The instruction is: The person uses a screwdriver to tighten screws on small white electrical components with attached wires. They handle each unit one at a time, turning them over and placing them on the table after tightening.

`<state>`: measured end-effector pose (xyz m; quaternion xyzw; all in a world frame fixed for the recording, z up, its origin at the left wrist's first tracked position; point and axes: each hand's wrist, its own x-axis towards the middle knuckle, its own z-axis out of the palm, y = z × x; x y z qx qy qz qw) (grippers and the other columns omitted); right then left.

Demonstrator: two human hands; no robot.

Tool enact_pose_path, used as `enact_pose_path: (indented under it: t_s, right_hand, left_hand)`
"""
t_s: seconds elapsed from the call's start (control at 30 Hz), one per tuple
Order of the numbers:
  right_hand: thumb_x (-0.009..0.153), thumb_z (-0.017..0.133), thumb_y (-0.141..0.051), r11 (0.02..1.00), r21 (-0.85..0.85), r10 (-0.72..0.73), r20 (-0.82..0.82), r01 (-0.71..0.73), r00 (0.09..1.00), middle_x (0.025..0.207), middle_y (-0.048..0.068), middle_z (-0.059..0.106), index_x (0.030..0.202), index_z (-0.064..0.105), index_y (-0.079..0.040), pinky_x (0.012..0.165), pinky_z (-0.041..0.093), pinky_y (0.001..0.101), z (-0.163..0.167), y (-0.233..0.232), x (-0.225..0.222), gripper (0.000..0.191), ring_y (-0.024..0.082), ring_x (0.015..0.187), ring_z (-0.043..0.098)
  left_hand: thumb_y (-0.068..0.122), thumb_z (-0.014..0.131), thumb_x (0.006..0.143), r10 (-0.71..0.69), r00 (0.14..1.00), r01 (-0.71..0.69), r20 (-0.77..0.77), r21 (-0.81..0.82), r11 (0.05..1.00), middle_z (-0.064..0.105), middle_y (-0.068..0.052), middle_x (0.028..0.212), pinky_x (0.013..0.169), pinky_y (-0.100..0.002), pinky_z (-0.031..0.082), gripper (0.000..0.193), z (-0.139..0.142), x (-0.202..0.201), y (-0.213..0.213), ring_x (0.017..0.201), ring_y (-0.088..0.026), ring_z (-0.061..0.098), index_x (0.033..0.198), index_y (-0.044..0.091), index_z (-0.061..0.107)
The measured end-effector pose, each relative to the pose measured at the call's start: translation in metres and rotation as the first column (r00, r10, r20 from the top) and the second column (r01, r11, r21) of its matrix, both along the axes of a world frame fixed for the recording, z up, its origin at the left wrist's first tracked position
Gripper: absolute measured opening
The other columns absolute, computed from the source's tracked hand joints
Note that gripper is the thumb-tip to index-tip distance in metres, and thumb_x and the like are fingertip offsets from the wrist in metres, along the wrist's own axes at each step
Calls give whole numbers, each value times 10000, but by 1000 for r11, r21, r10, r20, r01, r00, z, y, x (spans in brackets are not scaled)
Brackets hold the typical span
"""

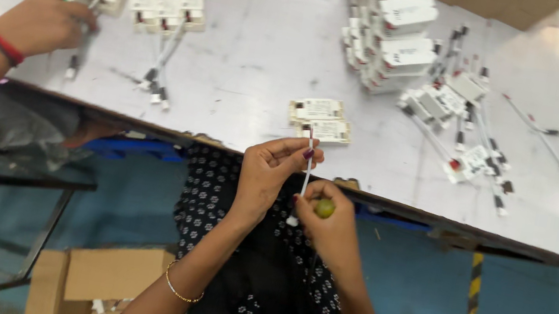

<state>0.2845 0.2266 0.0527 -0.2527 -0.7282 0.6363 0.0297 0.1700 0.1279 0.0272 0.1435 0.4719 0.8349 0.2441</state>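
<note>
My left hand (273, 171) pinches a thin white wire (307, 165) near its top end, just below the table edge. My right hand (330, 218) grips the same wire lower down and also holds a small green round thing (325, 208). Two small white rectangular modules (321, 120) lie side by side on the grey table (259, 55) just above my hands. The wire's upper end reaches up to the nearer module.
A co-worker's hand (41, 19) with a red wristband rests at the left on white modules (162, 1) with wires. A stack of white modules (392, 28) and loose wired ones (466, 128) lie at right. A cardboard box (100, 278) stands on the floor.
</note>
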Motion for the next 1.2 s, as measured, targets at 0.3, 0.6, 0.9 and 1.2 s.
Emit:
enact_pose_path:
  t_s: [0.3,0.6,0.9,1.2]
  right_hand:
    - [916,716,-137,990,-136,32,-90,-44,995,582,-50,542,1043,734,-42,388,283,191,42,27,-18,159,7,445,404]
    - [917,713,-82,977,-201,49,-134,-76,990,587,-31,532,982,703,10,408,300,200,30,23,-31,114,30,465,416]
    - [953,613,-70,881,-473,-95,-248,-35,964,759,53,576,984,595,22,383,282,186,-21,24,-49,98,61,532,438]
    - [989,599,-52,953,-294,-10,-288,-78,958,752,32,527,997,597,12,413,305,189,-28,27,-65,65,64,569,461]
  left_hand:
    - [78,685,970,-194,979,176,-58,-228,958,784,-124,984,853,-272,608,263,0,7,-53,890,-141,736,1181,-71,735]
    - [68,658,962,-168,985,157,-49,-164,974,756,-75,995,868,-248,587,249,0,14,-58,925,-105,724,1184,-38,702]
    - [133,707,971,82,997,-82,4,-31,996,751,-65,981,739,-215,555,213,-34,7,-26,879,-86,702,1118,-20,713]
    - [176,728,955,75,997,-73,36,-37,997,712,-1,926,649,-185,473,177,-40,-15,-18,814,-45,646,1056,34,699]
